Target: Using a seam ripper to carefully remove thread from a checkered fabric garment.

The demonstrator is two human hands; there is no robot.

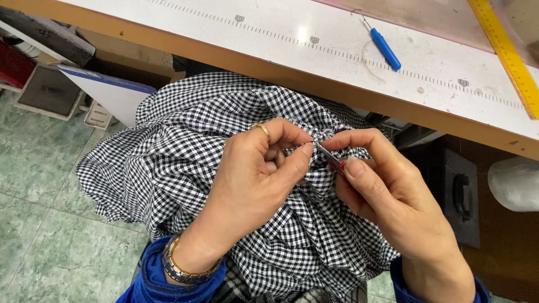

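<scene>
Black-and-white checked cloth bunched in the lap, below the table edge, spilling toward the green tiled floor. Left hand closed on a gathered fold at the top of the bundle, thumb and forefinger pressed together on it, a gold ring on one finger and a metal watch at the wrist. Right hand just beside, pinching a small red-handled tool between thumb and forefinger, its thin metal tip laid against the fold right at the left thumb. Blue sleeves at both wrists. On the white tabletop, well apart from the hands, a blue-handled seam ripper, lying slantwise just above a printed measuring scale that crosses the top, small grey square marks spaced along it. Yellow ruler slanting down the far right corner. At the left, under the table, a brown cardboard box with a white board edged in blue leaning at its front. At the right, a dark cabinet with a black handle, beside it a whitish plastic-wrapped bundle.
</scene>
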